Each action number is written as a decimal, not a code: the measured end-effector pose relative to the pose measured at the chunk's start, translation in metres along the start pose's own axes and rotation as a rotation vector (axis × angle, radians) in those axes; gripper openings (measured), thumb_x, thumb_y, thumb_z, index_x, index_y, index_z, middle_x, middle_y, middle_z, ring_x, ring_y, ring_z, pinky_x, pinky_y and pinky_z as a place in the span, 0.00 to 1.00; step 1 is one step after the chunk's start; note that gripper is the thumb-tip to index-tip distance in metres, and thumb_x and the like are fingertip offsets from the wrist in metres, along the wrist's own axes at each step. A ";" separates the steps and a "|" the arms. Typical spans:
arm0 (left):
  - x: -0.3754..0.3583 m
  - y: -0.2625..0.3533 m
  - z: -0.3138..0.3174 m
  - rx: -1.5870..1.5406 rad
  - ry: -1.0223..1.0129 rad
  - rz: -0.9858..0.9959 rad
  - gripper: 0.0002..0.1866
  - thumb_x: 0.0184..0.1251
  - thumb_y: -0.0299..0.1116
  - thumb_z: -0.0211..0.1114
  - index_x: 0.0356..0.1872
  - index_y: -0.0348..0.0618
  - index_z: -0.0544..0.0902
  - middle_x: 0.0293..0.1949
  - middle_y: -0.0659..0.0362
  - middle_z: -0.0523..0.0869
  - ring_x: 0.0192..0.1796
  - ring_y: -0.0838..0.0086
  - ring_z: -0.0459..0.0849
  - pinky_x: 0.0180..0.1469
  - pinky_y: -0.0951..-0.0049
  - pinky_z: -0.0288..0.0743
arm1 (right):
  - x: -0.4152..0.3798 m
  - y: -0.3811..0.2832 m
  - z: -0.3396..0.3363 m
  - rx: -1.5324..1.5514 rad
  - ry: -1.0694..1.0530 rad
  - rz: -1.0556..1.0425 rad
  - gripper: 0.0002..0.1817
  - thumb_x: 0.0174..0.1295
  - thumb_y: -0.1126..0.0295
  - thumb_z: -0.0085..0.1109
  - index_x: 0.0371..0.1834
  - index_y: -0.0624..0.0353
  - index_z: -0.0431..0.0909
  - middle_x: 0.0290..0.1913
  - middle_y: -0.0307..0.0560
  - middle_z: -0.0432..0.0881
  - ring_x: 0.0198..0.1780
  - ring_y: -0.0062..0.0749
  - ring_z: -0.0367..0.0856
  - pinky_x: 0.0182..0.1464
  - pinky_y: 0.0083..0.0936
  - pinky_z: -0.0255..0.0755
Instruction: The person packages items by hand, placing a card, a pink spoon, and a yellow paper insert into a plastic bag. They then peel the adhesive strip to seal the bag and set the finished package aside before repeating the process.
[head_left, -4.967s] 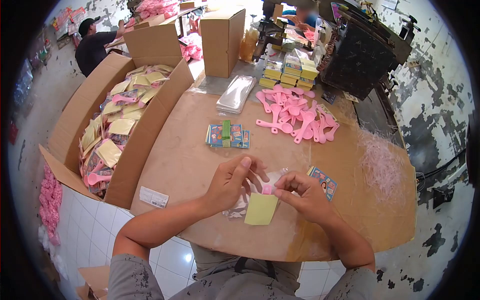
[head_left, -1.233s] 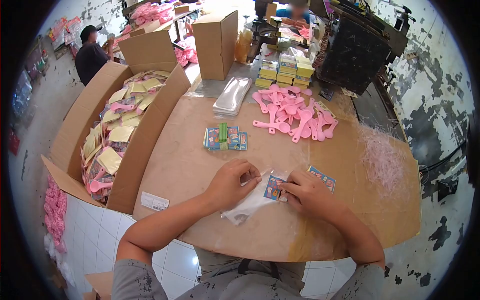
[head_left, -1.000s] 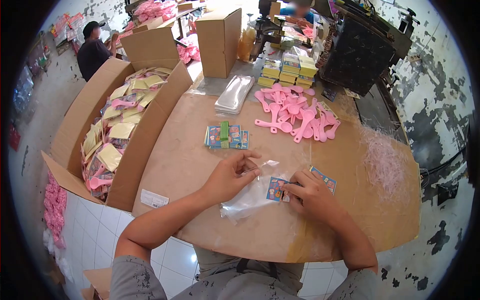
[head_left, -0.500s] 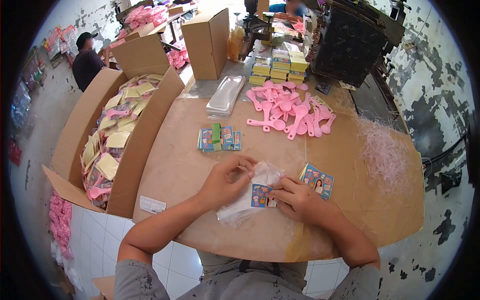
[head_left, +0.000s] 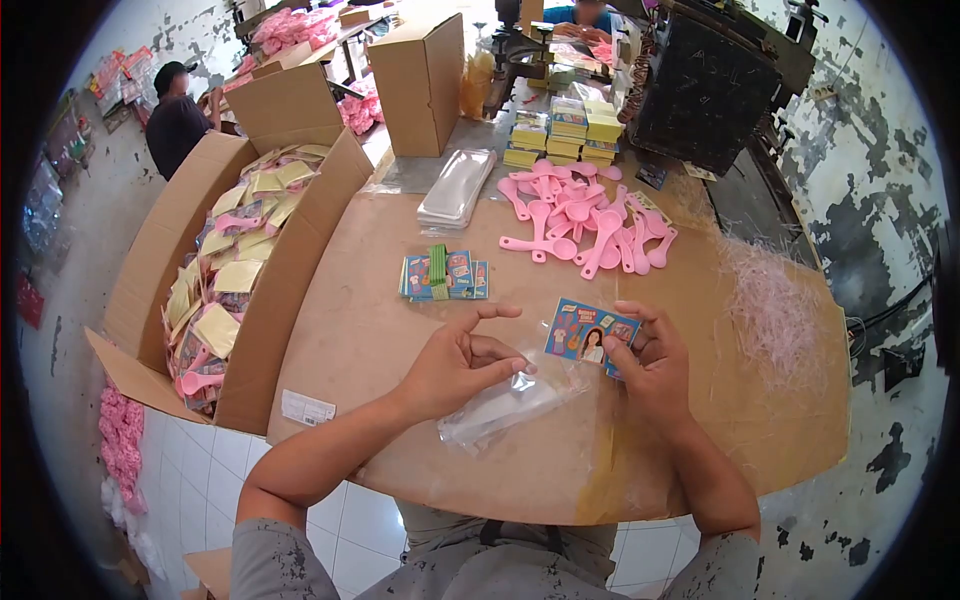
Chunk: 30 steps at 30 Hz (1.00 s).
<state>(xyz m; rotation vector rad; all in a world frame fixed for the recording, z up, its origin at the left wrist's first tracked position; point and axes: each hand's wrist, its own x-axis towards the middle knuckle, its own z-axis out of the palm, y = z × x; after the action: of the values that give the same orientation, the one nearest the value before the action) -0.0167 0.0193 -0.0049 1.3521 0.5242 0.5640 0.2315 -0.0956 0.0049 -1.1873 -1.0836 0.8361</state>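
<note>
My left hand pinches the top of a clear plastic bag that lies on the brown tabletop in front of me. To its right, my right hand holds a small stack of printed blue cards by their right edge, lifted off the table with the picture side up. The cards sit just right of the bag's mouth and outside it.
A banded bundle of cards lies mid-table, with a pile of pink plastic spoons and a stack of clear bags behind it. An open carton of packed items stands at the left. Pink shreds lie right. Another person works far left.
My right hand has let go of the bag and picked up the stack of cards from the table at the right. The left hand keeps hold of the bag.
</note>
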 end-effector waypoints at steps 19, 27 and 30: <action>0.008 -0.011 0.007 0.217 -0.059 -0.119 0.11 0.80 0.30 0.66 0.53 0.33 0.88 0.45 0.57 0.93 0.47 0.78 0.90 0.49 0.75 0.84 | 0.004 0.027 -0.014 -0.260 0.011 -0.237 0.18 0.68 0.81 0.67 0.61 0.60 0.81 0.49 0.50 0.85 0.49 0.32 0.87 0.51 0.28 0.81; 0.018 -0.014 0.006 0.055 -0.087 -0.191 0.11 0.81 0.33 0.66 0.47 0.34 0.89 0.42 0.55 0.94 0.42 0.76 0.91 0.45 0.74 0.83 | 0.005 0.027 -0.020 -0.167 -0.003 -0.089 0.17 0.71 0.82 0.65 0.62 0.63 0.77 0.52 0.47 0.85 0.53 0.26 0.87 0.54 0.24 0.81; 0.021 -0.012 0.006 0.055 -0.072 -0.219 0.10 0.80 0.32 0.67 0.48 0.34 0.89 0.42 0.55 0.94 0.43 0.75 0.92 0.47 0.74 0.84 | 0.008 0.023 -0.019 -0.083 0.020 -0.051 0.18 0.71 0.82 0.65 0.63 0.63 0.76 0.52 0.46 0.86 0.53 0.24 0.87 0.53 0.23 0.81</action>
<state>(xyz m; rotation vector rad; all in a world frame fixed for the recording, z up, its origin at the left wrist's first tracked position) 0.0041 0.0271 -0.0161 1.3415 0.6236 0.3229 0.2528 -0.0886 -0.0161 -1.2296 -1.1363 0.7443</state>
